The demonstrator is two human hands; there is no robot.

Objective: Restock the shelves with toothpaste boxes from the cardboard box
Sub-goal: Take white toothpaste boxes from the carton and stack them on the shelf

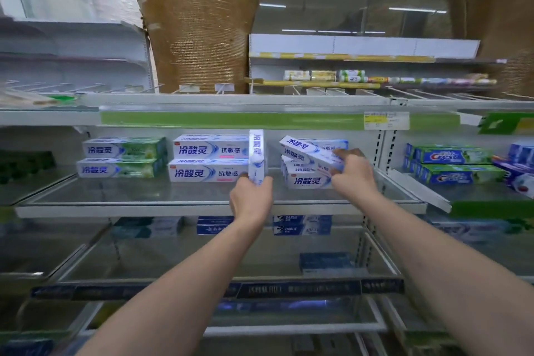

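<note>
My left hand [250, 200] grips the lower end of a white-and-blue toothpaste box [256, 153] held upright on end over the metal shelf [144, 196]. My right hand [353, 172] holds a tilted white-and-blue toothpaste box [306, 151] on top of a short pile of like boxes [307, 180]. To the left sit two stacked white-and-blue boxes [209, 159] and two stacked green-and-white boxes [122, 159]. The cardboard box is not in view.
Green Crest boxes [456, 166] fill the neighbouring bay on the right, behind a slanted white divider [419, 191]. Blue boxes [302, 225] lie on the shelf below. A green price strip [231, 120] edges the shelf above. Bare shelf surface lies in front of the stacks.
</note>
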